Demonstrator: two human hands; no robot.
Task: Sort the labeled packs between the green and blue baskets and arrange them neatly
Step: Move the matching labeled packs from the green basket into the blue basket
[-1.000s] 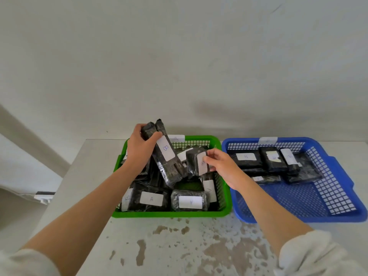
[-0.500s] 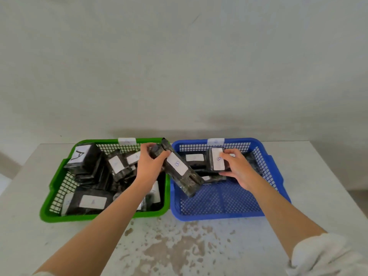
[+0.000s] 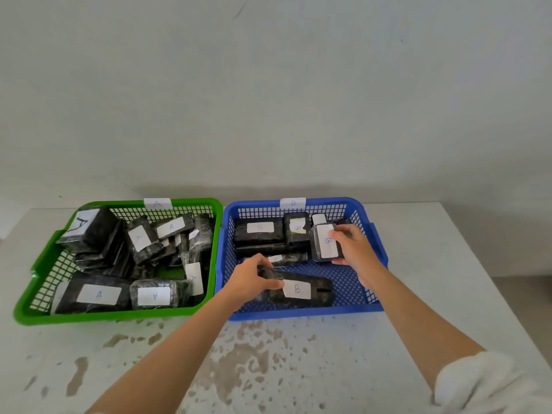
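– See the left hand [image 3: 254, 279]: it grips one end of a long B pack [image 3: 310, 289], inside the blue basket [image 3: 298, 313] near its front wall.
– And the right hand [image 3: 355, 252] clutches a smaller B pack [image 3: 324, 245] toward the back. A packs [image 3: 98, 294] fill the green basket [image 3: 119, 316] alongside on the worktop [image 3: 418, 339].

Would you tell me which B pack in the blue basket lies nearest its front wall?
The long pack gripped by the left hand; the other B packs sit farther back.

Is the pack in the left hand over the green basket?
No, the left hand grips its B-labelled pack low inside the blue basket, near the front wall.
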